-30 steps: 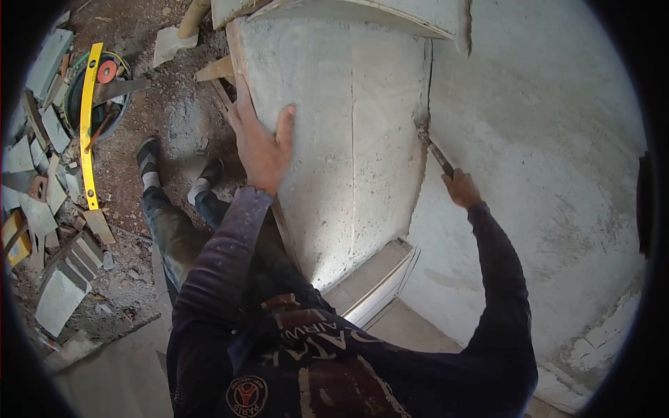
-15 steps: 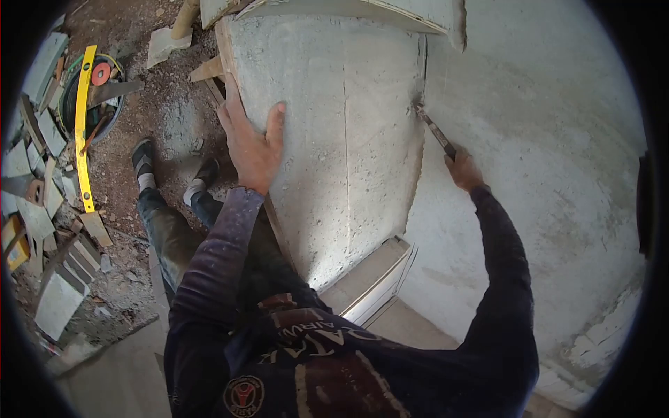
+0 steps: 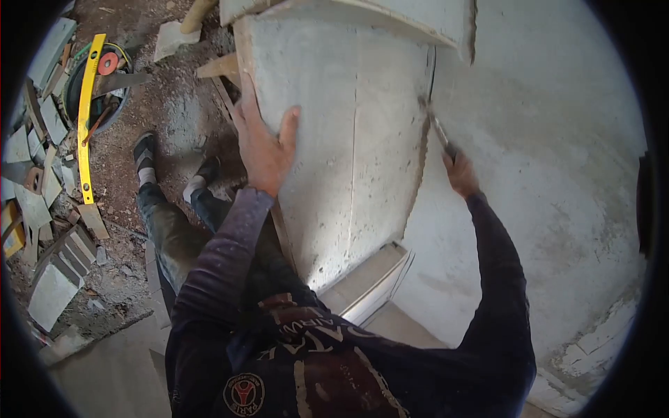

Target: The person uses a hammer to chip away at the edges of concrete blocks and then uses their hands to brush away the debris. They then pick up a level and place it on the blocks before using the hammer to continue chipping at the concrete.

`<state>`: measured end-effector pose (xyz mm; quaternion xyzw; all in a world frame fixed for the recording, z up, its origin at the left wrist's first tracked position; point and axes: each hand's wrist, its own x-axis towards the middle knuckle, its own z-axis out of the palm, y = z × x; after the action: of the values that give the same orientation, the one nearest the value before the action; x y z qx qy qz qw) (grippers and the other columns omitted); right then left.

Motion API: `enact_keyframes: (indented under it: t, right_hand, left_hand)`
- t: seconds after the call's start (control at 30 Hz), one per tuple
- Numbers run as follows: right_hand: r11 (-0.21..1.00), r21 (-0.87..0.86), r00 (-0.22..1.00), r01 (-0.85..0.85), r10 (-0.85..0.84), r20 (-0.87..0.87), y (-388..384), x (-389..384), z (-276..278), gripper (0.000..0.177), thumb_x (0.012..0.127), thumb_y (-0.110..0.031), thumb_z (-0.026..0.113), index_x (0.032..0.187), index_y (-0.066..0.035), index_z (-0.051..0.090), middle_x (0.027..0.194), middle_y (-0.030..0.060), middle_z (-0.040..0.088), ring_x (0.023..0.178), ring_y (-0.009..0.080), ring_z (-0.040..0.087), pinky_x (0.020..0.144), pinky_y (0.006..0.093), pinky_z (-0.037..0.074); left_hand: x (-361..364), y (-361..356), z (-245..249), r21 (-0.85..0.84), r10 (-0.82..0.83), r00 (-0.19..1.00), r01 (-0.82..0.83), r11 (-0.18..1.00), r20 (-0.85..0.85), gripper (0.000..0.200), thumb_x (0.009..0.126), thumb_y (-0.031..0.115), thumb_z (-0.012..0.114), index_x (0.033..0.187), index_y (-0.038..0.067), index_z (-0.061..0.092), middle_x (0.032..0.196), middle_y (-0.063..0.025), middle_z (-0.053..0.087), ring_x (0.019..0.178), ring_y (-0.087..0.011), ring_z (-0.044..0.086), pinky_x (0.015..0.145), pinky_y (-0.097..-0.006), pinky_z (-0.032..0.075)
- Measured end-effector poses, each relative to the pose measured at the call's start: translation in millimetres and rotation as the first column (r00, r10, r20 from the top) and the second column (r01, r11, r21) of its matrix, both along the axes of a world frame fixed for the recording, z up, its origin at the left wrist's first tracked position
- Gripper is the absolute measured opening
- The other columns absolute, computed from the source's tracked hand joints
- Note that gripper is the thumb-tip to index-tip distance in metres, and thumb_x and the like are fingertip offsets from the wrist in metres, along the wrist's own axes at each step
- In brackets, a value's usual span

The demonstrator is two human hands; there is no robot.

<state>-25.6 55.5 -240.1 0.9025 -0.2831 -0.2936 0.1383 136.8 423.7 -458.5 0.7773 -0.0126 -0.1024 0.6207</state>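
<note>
My left hand lies on the left edge of a pale concrete stair tread, fingers stretched over the wooden board along that edge and the thumb apart on the concrete. In my right hand is a hammer-like tool with a dark grip and a lighter shaft. Its blurred head is at the tread's right edge, where the concrete meets the grey plastered wall. A thin crack or line runs lengthwise down the tread.
Above hangs the edge of another step; a lower step is near my body. On the dirt floor at left are a yellow spirit level, a black bucket with a saw across it, and tile offcuts.
The view has shifted slightly, so the tread and left hand appear a little further right. The tool's head has moved slightly along the wall edge, still in my right hand.
</note>
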Motion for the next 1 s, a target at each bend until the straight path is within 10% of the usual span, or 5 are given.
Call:
enact_keyframes:
  t: [0.4,0.57,0.8,0.9,1.0]
  right_hand:
    - [0.807,0.270,0.599,-0.526,0.126,0.791,105,130,15,0.039,0.100,-0.037,0.060,0.098,0.002,0.054,0.064,0.0125,0.054,0.054,0.0218,0.052,0.054,0.0331,0.044]
    - [0.995,-0.034,0.995,-0.097,0.097,-0.009,0,-26,4,0.045,0.097,-0.041,0.060,0.102,0.003,0.059,0.072,0.0243,0.063,0.080,0.0498,0.065,0.063,0.0470,0.048]
    - [0.970,0.224,0.946,-0.092,0.015,0.325,125,117,46,0.053,0.099,-0.052,0.057,0.095,0.001,0.054,0.062,0.0100,0.049,0.055,0.0129,0.047,0.048,0.0335,0.040]
    - [0.826,0.304,0.684,-0.475,0.130,0.718,130,155,29,0.046,0.100,-0.045,0.058,0.098,0.001,0.055,0.060,0.0102,0.049,0.051,0.0175,0.049,0.050,0.0343,0.043]
    - [0.933,0.135,0.901,-0.332,0.272,0.338,34,53,0,0.045,0.099,-0.040,0.057,0.109,0.004,0.057,0.075,0.0205,0.063,0.069,0.0357,0.066,0.063,0.0426,0.052]
  left_hand:
    - [-1,2,6,-0.063,-0.036,0.997,0.031,0.998,-0.075,0.086,0.094,0.036,0.067,0.154,-0.004,0.019,0.145,-0.0307,0.037,0.128,-0.0433,0.042,0.109,-0.0487,0.035]
    - [1,1,7,-0.064,-0.011,0.996,0.005,0.998,-0.092,0.085,0.094,0.033,0.067,0.153,-0.004,0.020,0.145,-0.0311,0.037,0.128,-0.0421,0.042,0.109,-0.0482,0.034]
    - [-1,0,6,-0.065,-0.026,0.996,0.021,0.998,-0.081,0.084,0.094,0.032,0.067,0.154,-0.003,0.020,0.142,-0.0300,0.040,0.128,-0.0425,0.042,0.109,-0.0487,0.034]
    - [0,0,7,-0.058,-0.010,0.998,0.007,0.998,-0.054,0.083,0.094,0.032,0.067,0.154,-0.003,0.020,0.140,-0.0292,0.040,0.128,-0.0424,0.042,0.109,-0.0488,0.034]
    - [0,1,5,-0.060,-0.009,0.998,0.005,0.998,-0.067,0.083,0.094,0.032,0.067,0.154,-0.003,0.021,0.140,-0.0295,0.040,0.127,-0.0424,0.042,0.109,-0.0485,0.034]
